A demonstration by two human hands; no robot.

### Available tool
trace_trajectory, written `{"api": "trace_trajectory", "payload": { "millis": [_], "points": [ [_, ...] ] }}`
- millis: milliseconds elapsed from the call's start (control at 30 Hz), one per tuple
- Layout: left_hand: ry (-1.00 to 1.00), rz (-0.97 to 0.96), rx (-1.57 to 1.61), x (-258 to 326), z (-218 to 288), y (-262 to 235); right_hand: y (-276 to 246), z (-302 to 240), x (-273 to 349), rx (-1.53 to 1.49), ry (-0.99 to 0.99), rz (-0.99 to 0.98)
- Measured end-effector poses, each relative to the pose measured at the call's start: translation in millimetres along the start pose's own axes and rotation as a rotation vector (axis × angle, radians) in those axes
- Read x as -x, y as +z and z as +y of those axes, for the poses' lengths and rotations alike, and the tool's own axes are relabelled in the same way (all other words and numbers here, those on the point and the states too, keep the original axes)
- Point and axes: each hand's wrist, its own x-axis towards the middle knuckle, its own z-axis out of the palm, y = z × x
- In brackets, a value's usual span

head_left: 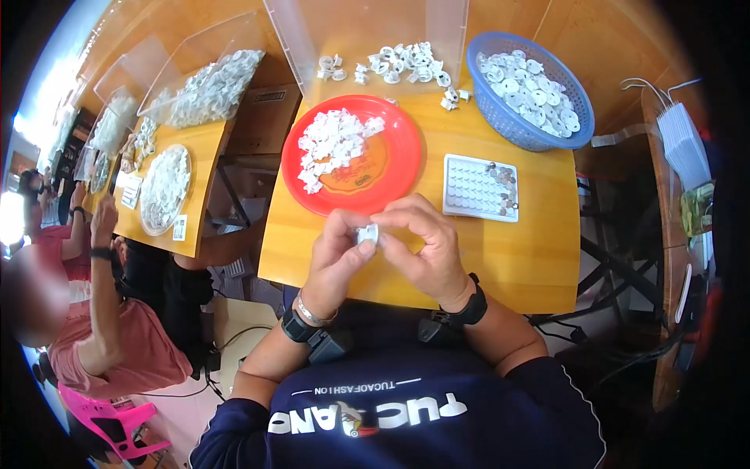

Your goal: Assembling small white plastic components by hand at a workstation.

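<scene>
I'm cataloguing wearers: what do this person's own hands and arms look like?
The left hand and right hand are ungloved. A black left wristband sits beside a silvery bracelet; the black right wristband sits alone. Navy sleeves end near the elbows.

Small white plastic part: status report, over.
Left hand pinching small white plastic part; right hand at its right edge. Part held over yellow wooden table, near round red plastic plate. Fingers partly hide it.
</scene>
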Motion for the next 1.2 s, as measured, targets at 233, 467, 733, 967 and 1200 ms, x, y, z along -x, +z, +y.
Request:
{"api": "trace_trajectory", "payload": {
  "millis": [233, 467, 733, 967, 1200],
  "points": [
    [0.002, -0.016, -0.029, -0.7, -0.6, 0.4, 0.5, 1.6, 1.5, -0.01, 0.018, 0.0],
    [0.011, 0.075, -0.146, -0.6, -4.9, -2.9, 0.1, 2.6, 3.6, -0.191, 0.152, -0.061],
    [0.131, 0.101, -0.326, 0.1, 2.9, 5.1, 5.3, 7.1, 7.7, -0.432, 0.229, -0.091],
    [0.156, 0.079, -0.264, 1.6, -1.3, 8.0, 6.5, 6.8, 11.0, -0.402, 0.179, -0.062],
    [0.102, 0.112, -0.289, -0.7, -2.6, 3.6, 7.8, 4.8, 11.4, -0.397, 0.246, -0.032]
  ]
}}
